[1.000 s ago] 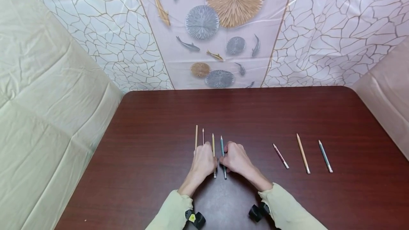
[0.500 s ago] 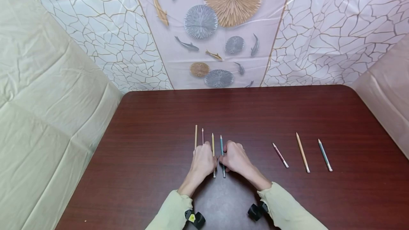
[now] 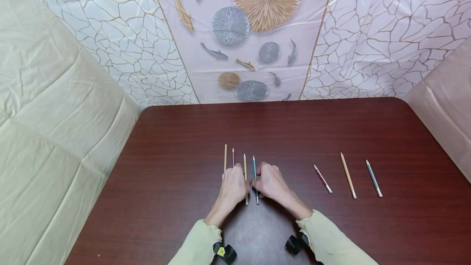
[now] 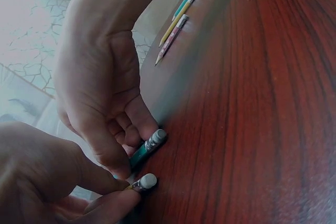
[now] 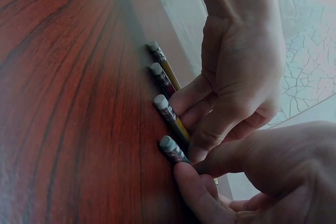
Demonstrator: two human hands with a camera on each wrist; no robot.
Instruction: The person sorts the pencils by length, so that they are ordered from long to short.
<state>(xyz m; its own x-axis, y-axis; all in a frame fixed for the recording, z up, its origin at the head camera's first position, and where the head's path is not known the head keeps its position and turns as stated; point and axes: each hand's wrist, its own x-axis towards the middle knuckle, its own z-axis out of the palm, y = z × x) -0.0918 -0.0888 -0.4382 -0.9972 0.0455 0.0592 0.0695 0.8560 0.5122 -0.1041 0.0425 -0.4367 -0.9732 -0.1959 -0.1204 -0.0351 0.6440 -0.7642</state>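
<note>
Head view: left hand (image 3: 234, 183) with yellow pencil (image 3: 245, 170) in its grasp, right hand (image 3: 272, 182) with teal pencil (image 3: 254, 168) likewise.

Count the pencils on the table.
7: yellow, red, yellow, teal in the middle, partly covered; red, yellow, blue at right. More could hide beneath the hands.

Draped booth (image 3: 55, 126) (printed backdrop (image 3: 254, 36), table (image 3: 279, 134)).
</note>
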